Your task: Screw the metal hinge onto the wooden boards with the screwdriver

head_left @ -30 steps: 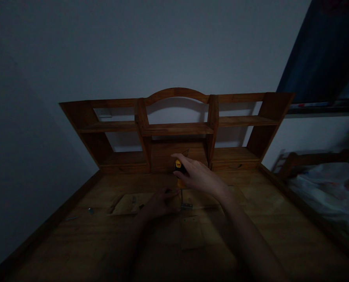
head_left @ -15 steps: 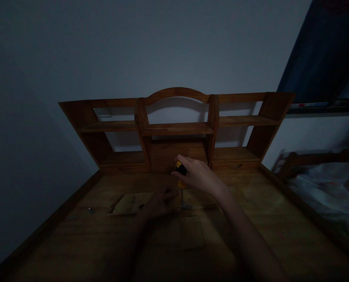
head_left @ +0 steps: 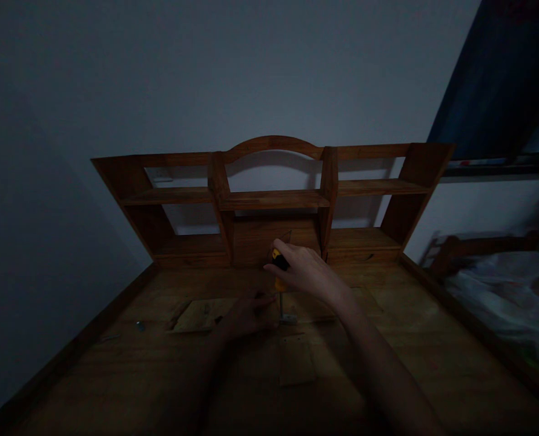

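In my right hand [head_left: 303,266] is a screwdriver [head_left: 278,260] with a yellow and black handle, held upright from above. Its shaft runs down to a small metal plate, perhaps a hinge [head_left: 288,319], on a pale wooden board [head_left: 201,315] lying flat. My left hand [head_left: 249,312] rests across the board, left of the shaft, fingers toward the far edge and thumb toward the near one. Dim light hides part of its grip. A second flat wooden piece [head_left: 297,362] lies just in front of the metal plate.
On the wooden desk [head_left: 128,369], a small metal piece [head_left: 139,326] and a thin light object [head_left: 110,337] lie at the left. A wooden shelf unit [head_left: 274,198] stands along the back against the wall. Beyond the desk's right edge is pale plastic sheeting or bags [head_left: 510,290].
My right hand has shifted its fingers on the screwdriver handle, and the thumb and forefinger have closed in around it. The left hand stays in place.
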The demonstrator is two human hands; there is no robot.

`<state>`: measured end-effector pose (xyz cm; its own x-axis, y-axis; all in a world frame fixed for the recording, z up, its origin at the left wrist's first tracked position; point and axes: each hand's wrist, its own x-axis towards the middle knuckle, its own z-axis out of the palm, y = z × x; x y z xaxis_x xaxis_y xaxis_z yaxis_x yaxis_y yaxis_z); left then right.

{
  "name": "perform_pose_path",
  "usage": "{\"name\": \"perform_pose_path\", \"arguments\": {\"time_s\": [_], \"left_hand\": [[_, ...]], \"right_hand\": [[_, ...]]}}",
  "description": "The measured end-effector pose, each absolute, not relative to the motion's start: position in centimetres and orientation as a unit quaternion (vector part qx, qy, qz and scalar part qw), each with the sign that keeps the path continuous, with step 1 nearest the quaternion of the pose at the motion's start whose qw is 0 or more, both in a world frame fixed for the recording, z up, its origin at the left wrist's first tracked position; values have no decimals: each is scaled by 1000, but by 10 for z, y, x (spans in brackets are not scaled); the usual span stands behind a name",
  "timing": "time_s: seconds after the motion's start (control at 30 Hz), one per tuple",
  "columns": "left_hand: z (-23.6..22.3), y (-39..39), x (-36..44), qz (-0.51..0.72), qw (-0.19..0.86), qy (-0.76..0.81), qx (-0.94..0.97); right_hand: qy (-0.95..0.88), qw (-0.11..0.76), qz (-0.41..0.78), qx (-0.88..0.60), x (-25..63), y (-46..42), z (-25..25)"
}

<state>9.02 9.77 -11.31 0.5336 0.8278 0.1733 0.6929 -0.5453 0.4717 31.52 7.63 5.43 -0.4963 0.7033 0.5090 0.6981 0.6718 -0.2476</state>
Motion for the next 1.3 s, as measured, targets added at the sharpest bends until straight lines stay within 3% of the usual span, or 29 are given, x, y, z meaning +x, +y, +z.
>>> {"name": "perform_pose_path", "arguments": {"time_s": [0.83, 1.13, 1.3], "left_hand": [[-115, 100, 89, 204, 179, 434, 859], [-115, 100, 86, 184, 185, 429, 865], [-115, 103, 84, 188, 193, 422, 866]], "right_hand": [[-846, 336, -35, -413, 326, 73, 71], [-824, 385, -112, -401, 330, 72, 72], [-796, 454, -212, -339, 329, 62, 77]]}}
